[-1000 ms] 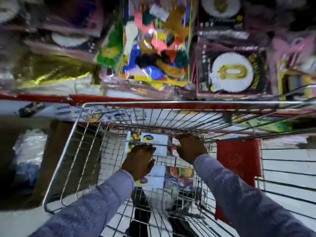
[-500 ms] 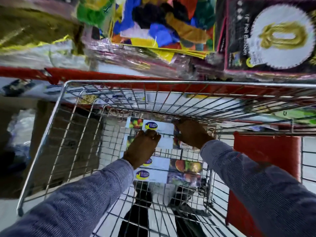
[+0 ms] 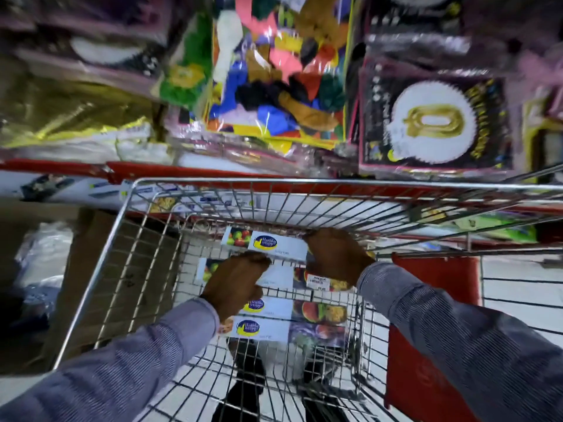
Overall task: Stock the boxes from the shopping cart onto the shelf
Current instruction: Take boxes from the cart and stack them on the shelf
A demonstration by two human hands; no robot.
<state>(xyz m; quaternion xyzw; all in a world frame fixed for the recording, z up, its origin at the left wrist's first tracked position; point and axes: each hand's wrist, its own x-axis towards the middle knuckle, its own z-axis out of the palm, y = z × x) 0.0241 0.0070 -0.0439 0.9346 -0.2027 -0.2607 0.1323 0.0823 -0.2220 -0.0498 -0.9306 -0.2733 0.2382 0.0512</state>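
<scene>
Both hands reach down into the wire shopping cart (image 3: 128, 245), where several white boxes (image 3: 268, 306) with a blue-and-yellow logo and fruit pictures lie flat in a row on the cart floor. The left hand (image 3: 236, 283) is curled over the near-left part of the second box from the far end, fingers bent down onto it; whether they actually grip it cannot be told. The right hand (image 3: 336, 255) rests on the right end of the farthest box (image 3: 274, 243), its fingers folded over the box edge and hidden from above, so the firmness of its hold cannot be told either. Both arms wear grey-blue striped sleeves (image 3: 457, 330). Beyond the far rim of the cart stands the shelf (image 3: 189, 170) with a red front edge, loaded with a bag of mixed coloured balloons (image 3: 280, 71) and, to its right, a dark pack showing a gold foil balloon (image 3: 432, 120). A red panel (image 3: 426, 345) hangs on the cart's right side.
</scene>
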